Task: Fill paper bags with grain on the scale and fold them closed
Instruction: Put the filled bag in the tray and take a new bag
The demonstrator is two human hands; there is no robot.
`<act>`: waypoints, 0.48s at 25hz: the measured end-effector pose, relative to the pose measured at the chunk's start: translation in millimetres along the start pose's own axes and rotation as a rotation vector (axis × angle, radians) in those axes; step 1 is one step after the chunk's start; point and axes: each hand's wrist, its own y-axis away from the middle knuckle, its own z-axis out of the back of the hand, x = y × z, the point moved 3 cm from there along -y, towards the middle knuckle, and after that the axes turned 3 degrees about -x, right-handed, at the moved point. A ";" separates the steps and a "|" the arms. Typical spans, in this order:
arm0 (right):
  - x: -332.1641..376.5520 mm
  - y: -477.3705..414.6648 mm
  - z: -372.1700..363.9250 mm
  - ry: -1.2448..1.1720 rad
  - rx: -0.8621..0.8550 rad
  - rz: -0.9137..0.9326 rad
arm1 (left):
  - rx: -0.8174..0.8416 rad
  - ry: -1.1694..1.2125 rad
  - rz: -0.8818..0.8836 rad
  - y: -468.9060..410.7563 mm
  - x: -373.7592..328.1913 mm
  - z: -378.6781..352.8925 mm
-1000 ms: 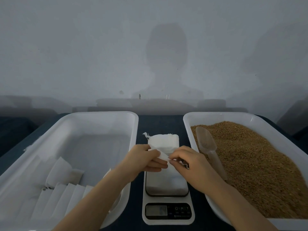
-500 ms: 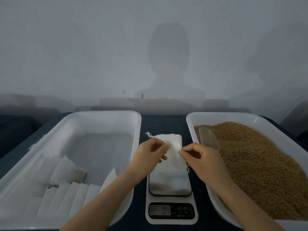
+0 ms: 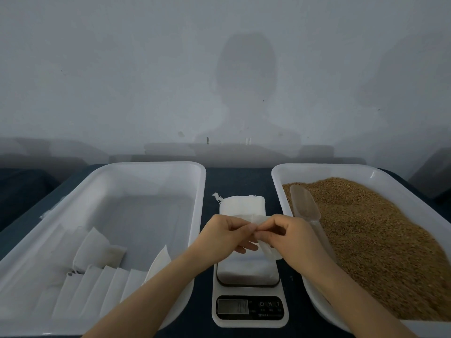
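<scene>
Pinching paper bag (image 3: 268, 252) between left hand (image 3: 224, 236) and right hand (image 3: 290, 237) fingers (image 3: 264, 226); tray (image 3: 317, 167) holds grain (image 3: 378, 240)

Plain grey wall (image 3: 122, 81) behind dark tabletop (image 3: 239, 181).

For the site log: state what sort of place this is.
Likely a small hand-packing station: a digital scale between a grain tray with a scoop and a tray of paper bags; left hand and right hand pinch a bag.

The light was dim and flat, from behind. A soft head shadow (image 3: 245, 76) lay on the wall (image 3: 97, 69). The edges bowed, slightly blurred.
</scene>
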 end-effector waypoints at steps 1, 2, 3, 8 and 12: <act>-1.0 -0.5 0.1 -0.023 0.013 -0.018 | 0.008 -0.004 0.001 0.3 -0.2 0.4; -1.6 -0.7 0.4 -0.045 0.025 -0.031 | 0.016 -0.004 0.001 0.6 -0.4 0.6; -1.6 -0.6 0.7 -0.067 0.034 -0.039 | 0.023 -0.004 -0.004 0.8 -0.4 0.7; 1.2 -0.2 4.4 -0.122 0.042 -0.050 | 0.042 0.012 0.009 0.4 -1.2 0.1; 4.2 0.6 1.0 -0.122 0.046 -0.020 | 0.041 0.045 0.046 -0.6 -0.4 -0.3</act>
